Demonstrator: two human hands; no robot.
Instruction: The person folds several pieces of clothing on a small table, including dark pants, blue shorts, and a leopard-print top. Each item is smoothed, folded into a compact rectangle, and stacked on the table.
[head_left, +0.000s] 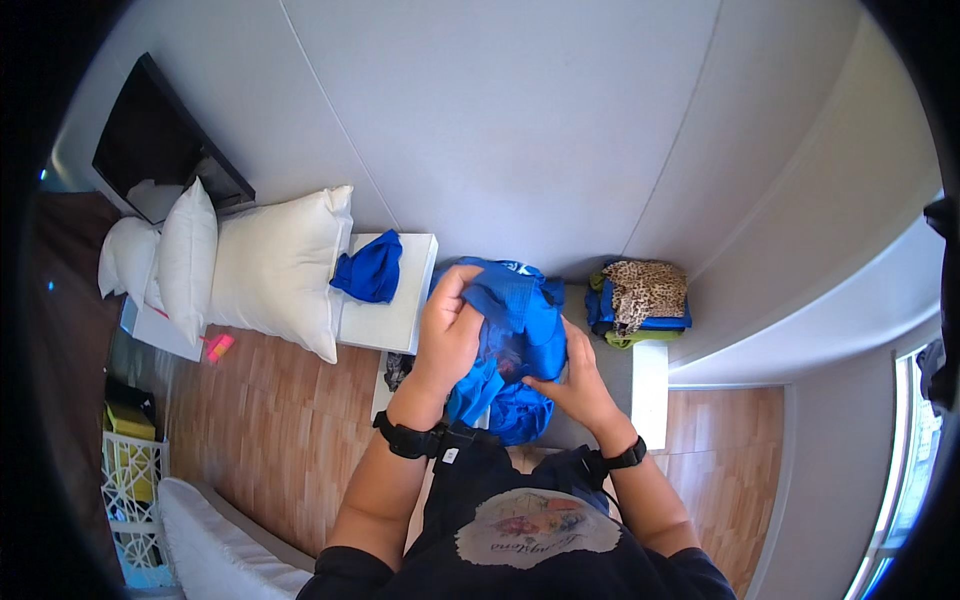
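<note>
Between my two hands is a blue garment (525, 300), bunched and held up over the seat in front of me. My left hand (448, 326) grips its upper left edge with thumb and fingers. My right hand (583, 379) holds its right side, the thumb at the lower edge. More crumpled blue cloth (521, 416) lies below, close to my body. A separate small blue cloth (371, 268) rests on the white surface to the left. On the right stands a stack of folded clothes, a leopard-print cloth (651, 291) on top.
White pillows (274, 274) and a dark flat screen (161, 142) stand at the left by the wall. A pink object (217, 347) lies on the wood floor (285, 405). A white lattice basket (135, 480) is at the lower left. A window (911, 442) is at the far right.
</note>
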